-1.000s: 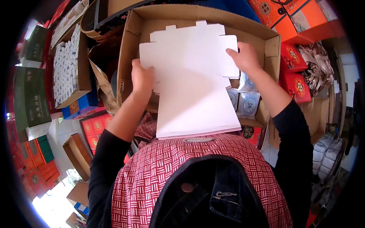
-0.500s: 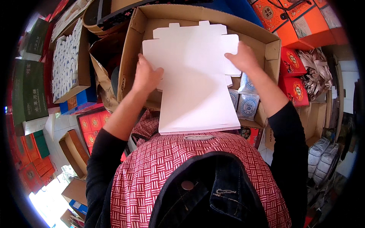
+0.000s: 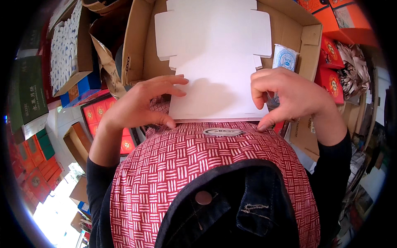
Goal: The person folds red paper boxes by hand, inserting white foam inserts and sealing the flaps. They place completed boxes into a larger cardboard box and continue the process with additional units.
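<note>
- White card (image 3: 213, 49): upper centre of frame, partly over brown carton (image 3: 138, 45).
- My left hand (image 3: 142, 101), my right hand (image 3: 289, 93): fingers and thumbs apart, near its lower corners.
- Even pressure best avoids creasing.

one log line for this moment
left hand: open; right hand: open; contact: unclear; flat white cardboard blank: lower end between hands; brown cardboard box: beneath blank's upper part
</note>
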Demonstrator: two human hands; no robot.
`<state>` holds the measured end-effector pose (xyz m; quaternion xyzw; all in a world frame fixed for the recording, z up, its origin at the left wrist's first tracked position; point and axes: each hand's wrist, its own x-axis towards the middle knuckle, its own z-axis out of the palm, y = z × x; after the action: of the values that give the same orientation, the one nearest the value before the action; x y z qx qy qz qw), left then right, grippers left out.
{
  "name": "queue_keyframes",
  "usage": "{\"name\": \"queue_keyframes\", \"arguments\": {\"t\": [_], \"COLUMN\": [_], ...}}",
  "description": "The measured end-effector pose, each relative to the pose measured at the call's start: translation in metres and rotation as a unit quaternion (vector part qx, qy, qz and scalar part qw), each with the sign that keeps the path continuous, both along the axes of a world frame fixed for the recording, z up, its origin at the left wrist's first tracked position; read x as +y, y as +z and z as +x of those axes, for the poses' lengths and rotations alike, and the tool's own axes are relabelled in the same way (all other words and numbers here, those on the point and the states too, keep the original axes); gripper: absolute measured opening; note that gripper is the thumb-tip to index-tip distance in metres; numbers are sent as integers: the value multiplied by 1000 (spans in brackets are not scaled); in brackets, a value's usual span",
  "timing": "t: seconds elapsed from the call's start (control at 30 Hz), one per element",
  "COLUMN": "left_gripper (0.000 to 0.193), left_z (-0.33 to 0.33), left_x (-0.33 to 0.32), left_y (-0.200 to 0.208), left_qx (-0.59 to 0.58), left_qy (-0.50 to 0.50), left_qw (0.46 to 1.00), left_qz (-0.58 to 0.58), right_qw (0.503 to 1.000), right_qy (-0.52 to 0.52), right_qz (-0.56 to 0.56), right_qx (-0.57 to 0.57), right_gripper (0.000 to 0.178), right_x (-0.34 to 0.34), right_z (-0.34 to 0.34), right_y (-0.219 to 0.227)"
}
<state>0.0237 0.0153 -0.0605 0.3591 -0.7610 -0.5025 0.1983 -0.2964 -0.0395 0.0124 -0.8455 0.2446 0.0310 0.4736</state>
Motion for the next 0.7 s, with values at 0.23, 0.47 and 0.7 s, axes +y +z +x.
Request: {"name": "queue_keyframes", "arguments": {"t": [0.23, 0.47, 0.7], "left_gripper": [51, 26, 24], "left_z": [-12, -12, -10], "left_x": [1, -2, -4], "left_y": [3, 9, 8], "left_qx": [-36, -19, -39], "left_qy": [2, 11, 34], "left_qw": [999, 998, 998], "left_qz": [-29, -54, -36], "right_qw": [997, 996, 997], "right_qy": [29, 0, 29], "right_qz": [10, 43, 31], "right_qx": [72, 82, 60], "right_gripper": [42, 43, 34], "right_x": [-12, -17, -24], "right_z": [-5, -9, -4], "right_y": [-11, -15, -29]}}
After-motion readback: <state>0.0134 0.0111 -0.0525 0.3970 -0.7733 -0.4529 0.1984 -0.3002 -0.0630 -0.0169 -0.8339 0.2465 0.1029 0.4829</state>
